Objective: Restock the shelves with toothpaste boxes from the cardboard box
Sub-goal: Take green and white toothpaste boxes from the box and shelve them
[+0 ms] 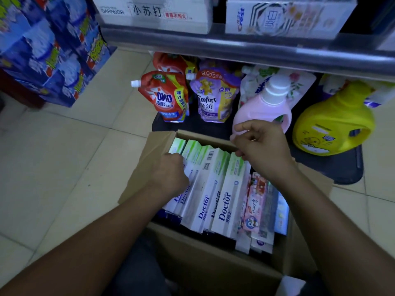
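White-and-green toothpaste boxes (pixel 213 189), packed in the brown cardboard box (pixel 213 259) on the tiled floor (pixel 74 157), are gripped by the left hand (pixel 171 174), the curled right hand's (pixel 263 150) hold being unclear; lifting out is called for next.

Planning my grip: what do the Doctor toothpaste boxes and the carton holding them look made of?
Doctor toothpaste boxes: thin printed card, probably glossy, given crisp edges and faint sheen. Cardboard box: plain brown cardboard, matte, with a folded-out flap.

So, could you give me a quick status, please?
Left hand gripping Doctor toothpaste boxes in cardboard box. Right hand at their tops, grip unclear. Pink bottle just beyond it.
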### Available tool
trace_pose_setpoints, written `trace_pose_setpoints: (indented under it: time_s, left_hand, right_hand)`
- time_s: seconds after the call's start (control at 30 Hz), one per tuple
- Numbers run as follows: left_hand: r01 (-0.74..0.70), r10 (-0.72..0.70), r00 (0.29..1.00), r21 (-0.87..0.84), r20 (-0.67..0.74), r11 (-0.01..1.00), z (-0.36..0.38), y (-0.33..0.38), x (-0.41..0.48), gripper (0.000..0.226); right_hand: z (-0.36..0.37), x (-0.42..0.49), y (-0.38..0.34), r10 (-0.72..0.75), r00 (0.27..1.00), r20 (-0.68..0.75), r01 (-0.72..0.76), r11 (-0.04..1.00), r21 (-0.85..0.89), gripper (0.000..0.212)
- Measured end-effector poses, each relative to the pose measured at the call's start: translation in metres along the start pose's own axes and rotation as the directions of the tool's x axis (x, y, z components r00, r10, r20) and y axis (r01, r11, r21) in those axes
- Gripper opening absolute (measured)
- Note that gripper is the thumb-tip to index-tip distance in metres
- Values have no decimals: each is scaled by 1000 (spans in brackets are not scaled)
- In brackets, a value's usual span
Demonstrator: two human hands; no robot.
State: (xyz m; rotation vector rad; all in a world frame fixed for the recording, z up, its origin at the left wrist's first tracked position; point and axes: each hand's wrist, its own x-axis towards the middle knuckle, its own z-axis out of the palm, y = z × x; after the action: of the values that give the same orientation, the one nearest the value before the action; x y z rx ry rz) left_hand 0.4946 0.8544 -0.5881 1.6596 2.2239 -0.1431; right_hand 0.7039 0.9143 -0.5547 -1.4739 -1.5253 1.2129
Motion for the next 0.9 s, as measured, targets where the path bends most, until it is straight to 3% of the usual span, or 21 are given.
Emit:
trace_pose_setpoints:
  time_s: [0.17,0.27,0.37,0.47,0.53,0.6,0.67,0.73,0.8,0.83,0.9]
  left_hand:
    - [96,-89,995,-306,36,947,-5,-10,8,49]
    - [108,-123,992,-486,2,867,-30,-22,15,46]
    - [-22,0,1000,-793,-28,609,-53,-28,5,42]
    - [-124,218,976,-884,-26,450,-62,-18,-7,46]
    - [-170,318,948,-892,-32,418,-63,-5,-12,48]
    - [-193,365,930,-897,-39,398,-63,5,-16,49]
    - [-191,320,946,-889,-53,417,-59,8,-18,47]
    - [-156,206,978,-801,-42,578,-51,6,-22,41]
    - [-73,104,994,-539,27,839,-41,0,-28,25]
    - [-43,84,993,-391,87,919,-34,-2,-33,26]
    - [-48,97,970,-215,221,975,-18,-1,-41,44]
  right_hand:
    - [-2,4,-1,48,999,15,-49,996,80,13]
    - [-4,4,-1,59,998,31,-62,992,112,12]
    - [-8,4,-4,25,995,97,-34,995,92,32]
    - [-13,5,-8,-7,958,286,-11,998,64,65]
    - [-14,3,-9,-22,933,358,-23,993,120,61]
    - [-16,4,-9,-60,935,348,-18,976,218,34]
    - [-22,6,-8,-85,948,306,0,963,269,17]
    - [-32,8,-6,-76,965,251,5,961,275,13]
    - [-44,11,-4,-74,982,175,11,941,338,10]
    - [-49,12,-3,-74,988,134,18,926,378,9]
    - [-59,16,-2,-83,995,61,51,911,409,10]
